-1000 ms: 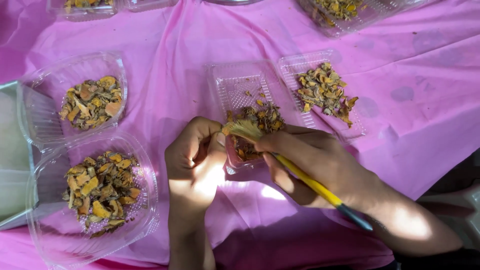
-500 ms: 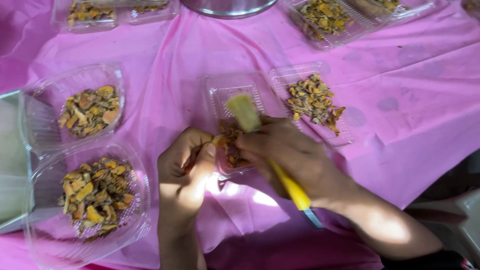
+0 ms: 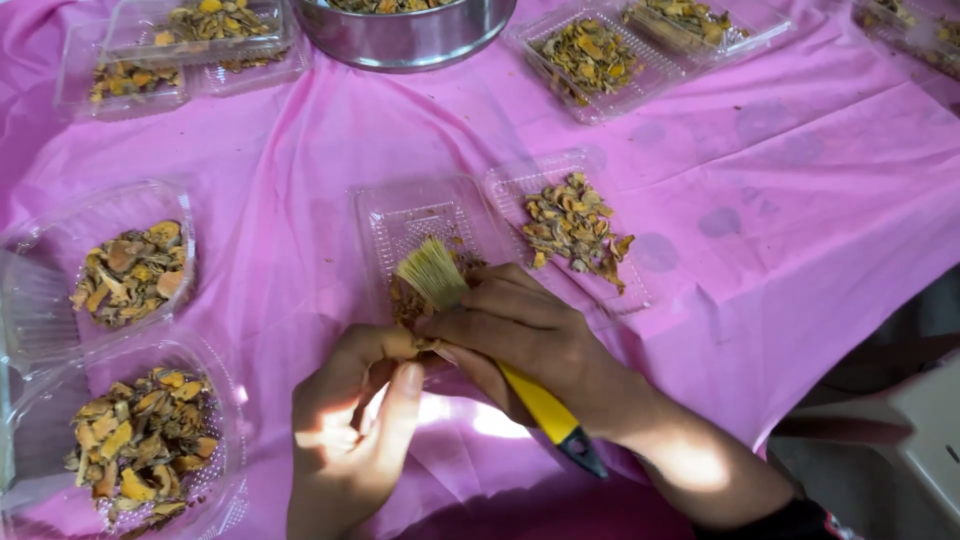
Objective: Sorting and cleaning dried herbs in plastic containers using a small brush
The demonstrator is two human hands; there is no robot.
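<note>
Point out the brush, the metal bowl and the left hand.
brush [image 3: 432, 270], head view, on the pale bristles.
metal bowl [image 3: 400, 40], head view, on its shiny outer wall.
left hand [image 3: 345, 420], head view, on the back of the hand.

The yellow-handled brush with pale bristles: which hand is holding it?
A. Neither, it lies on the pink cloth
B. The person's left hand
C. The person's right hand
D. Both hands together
C: the right hand is wrapped around the yellow-handled brush, its bristles pointing up over the clear plastic tray, while the left hand pinches a small piece beside it.
</note>
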